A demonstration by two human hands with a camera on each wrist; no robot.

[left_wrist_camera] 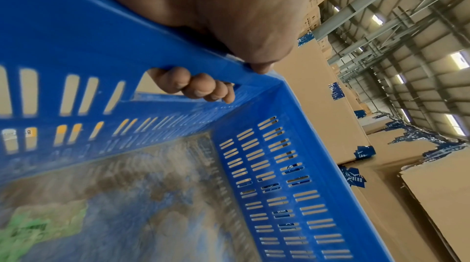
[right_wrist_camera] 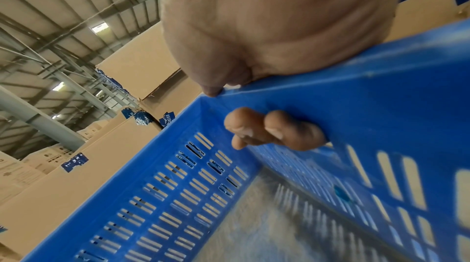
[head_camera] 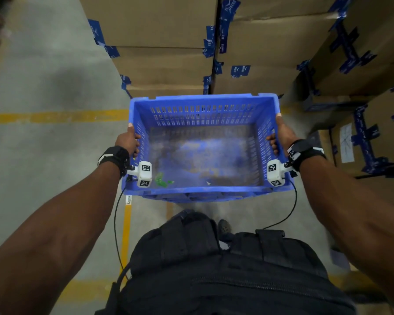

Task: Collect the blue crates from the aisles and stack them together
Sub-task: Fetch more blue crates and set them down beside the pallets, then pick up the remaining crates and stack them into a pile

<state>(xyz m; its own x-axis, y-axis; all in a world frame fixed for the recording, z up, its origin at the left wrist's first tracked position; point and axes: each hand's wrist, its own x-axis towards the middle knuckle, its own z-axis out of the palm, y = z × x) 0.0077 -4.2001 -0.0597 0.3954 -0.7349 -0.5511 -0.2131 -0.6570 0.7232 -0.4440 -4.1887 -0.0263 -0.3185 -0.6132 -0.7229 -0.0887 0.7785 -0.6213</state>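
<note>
A person carries a blue crate (head_camera: 203, 123) at waist height, one hand on each short side.

Both forearms reach forward from the lower corners of the head view. The left hand (head_camera: 129, 142) grips the crate's left wall, thumb lying along the rim, fingers (left_wrist_camera: 195, 85) curled through the handle slot. The right hand (head_camera: 280, 135) mirrors it on the right wall, its fingers (right_wrist_camera: 267, 129) hooked through that slot. The crate fills the frame's centre, above the concrete floor (head_camera: 43, 87) with yellow lines, just before stacked cardboard boxes (head_camera: 164, 30). A green scrap (head_camera: 162, 179) lies in its near left corner.
</note>
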